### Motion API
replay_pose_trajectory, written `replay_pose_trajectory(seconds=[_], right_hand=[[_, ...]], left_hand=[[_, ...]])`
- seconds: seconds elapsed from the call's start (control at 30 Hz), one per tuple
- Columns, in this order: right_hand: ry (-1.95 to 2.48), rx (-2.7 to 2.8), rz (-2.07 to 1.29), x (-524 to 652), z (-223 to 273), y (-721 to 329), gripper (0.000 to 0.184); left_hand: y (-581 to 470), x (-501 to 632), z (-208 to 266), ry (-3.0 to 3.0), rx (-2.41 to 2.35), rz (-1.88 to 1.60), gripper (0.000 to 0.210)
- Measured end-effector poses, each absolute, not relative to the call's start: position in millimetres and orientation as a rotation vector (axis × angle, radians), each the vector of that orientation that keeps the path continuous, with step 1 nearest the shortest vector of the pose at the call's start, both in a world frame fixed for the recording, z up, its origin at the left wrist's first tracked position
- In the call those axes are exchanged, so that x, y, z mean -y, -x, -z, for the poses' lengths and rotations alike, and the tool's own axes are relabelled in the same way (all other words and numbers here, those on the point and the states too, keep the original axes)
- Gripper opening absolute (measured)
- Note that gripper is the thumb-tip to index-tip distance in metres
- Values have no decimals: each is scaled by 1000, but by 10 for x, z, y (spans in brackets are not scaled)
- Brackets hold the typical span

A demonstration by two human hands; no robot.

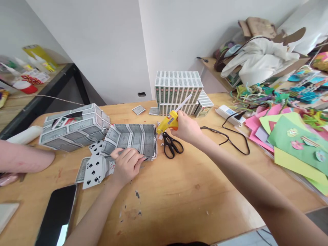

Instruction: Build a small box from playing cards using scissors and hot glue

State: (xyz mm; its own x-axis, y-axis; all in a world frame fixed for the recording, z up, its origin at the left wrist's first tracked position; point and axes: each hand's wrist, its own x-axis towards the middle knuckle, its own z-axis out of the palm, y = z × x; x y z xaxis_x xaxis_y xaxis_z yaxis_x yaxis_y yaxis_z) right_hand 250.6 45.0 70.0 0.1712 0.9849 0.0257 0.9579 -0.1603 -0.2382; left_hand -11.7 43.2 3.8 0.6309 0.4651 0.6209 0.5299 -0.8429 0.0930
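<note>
The open card box (pixel 133 140) lies on the table (pixel 179 191), its long axis running left to right, with the nearer left hand (pixel 127 163) pinching its near wall and the right hand (pixel 188 126) gripping the glue gun (pixel 167 123) just beside its right end.

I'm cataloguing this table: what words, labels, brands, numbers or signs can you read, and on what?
"5" and spade signs: the front playing card.
Spade signs: the card behind it; its corner number is too small to tell.
Red signs, unclear: the partly covered card.
Too small or blurred to read: print on the stacked card boxes, the glue gun and the far-left bottles.
</note>
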Motion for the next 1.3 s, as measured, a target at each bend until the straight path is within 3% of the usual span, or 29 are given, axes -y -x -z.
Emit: replay_pose_trajectory(seconds=[0.4,1.0,1.13,1.2,1.3], right_hand=[[2286,2217,54,-533,-869,-2431,21],[2041,2149,622,-548,-853,-2517,35],[2307,1690,343,-440,-707,-2881,18],[2376,1491,113,-325,-554,-3087,38],[2559,1379,-154,-112,-289,-3312,45]], left_hand=[[122,-436,-51,2754,836,997,16],[118,-429,-78,2744,821,1012,16],[128,-419,-72,2759,823,1033,16],[142,-424,-70,2779,811,1039,16],[194,-452,-66,2832,751,1037,14]])
